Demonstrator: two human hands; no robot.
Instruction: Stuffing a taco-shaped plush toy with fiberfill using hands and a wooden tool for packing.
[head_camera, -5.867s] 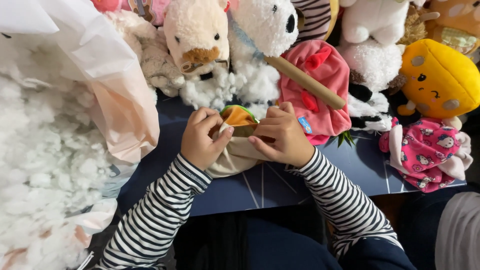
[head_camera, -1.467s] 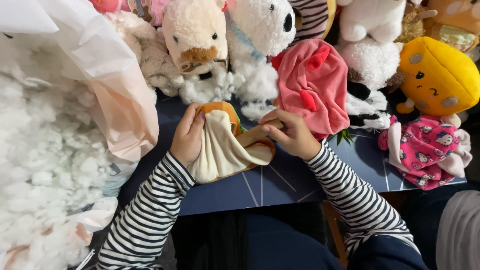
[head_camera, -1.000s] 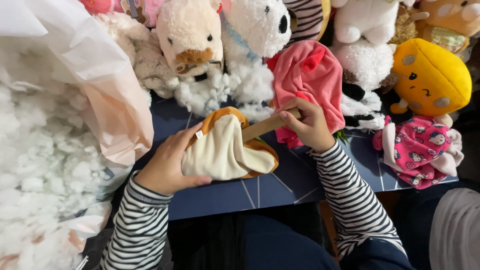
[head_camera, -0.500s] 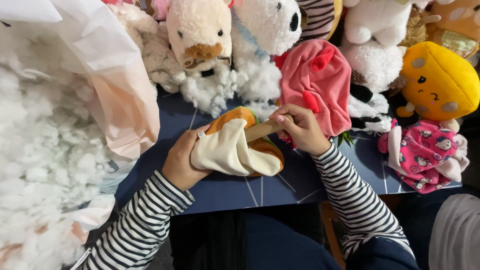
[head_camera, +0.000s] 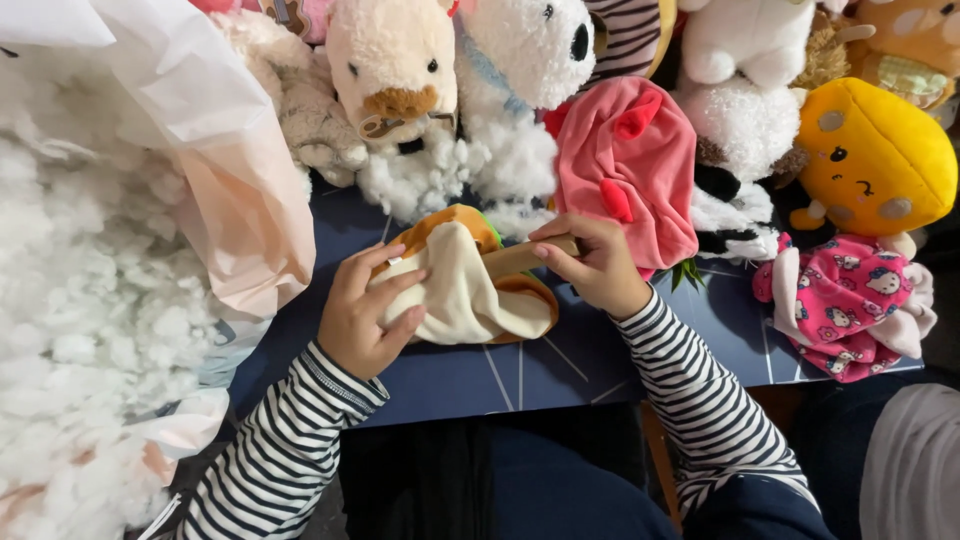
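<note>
**Both hands on a limp cream toy skin, a wooden stick pushed into it**

A floppy cream and tan plush skin (head_camera: 470, 290) lies on the dark blue table (head_camera: 520, 375), directly between the two hands and close in front of the person. The left hand (head_camera: 365, 315) rests on its left side, fingers spread and curled loosely over the cream fabric, pinning it rather than clenching it. The right hand (head_camera: 595, 265) sits at the skin's upper right edge, closed around a wooden stick (head_camera: 525, 257) whose far end disappears into the fabric; the thumb and fingers wrap the stick's near end. Both arms wear black-and-white striped sleeves.

Just behind the skin, loose white stuffing (head_camera: 440, 175) lies among a row of plush toys: a cream bear (head_camera: 392, 60), a white toy (head_camera: 520, 50), a pink fabric piece (head_camera: 625, 165) touching the right hand's far side, and a yellow plush (head_camera: 875, 155) well off to the right. A large bag of white filling (head_camera: 90, 300) stands at the left.
</note>
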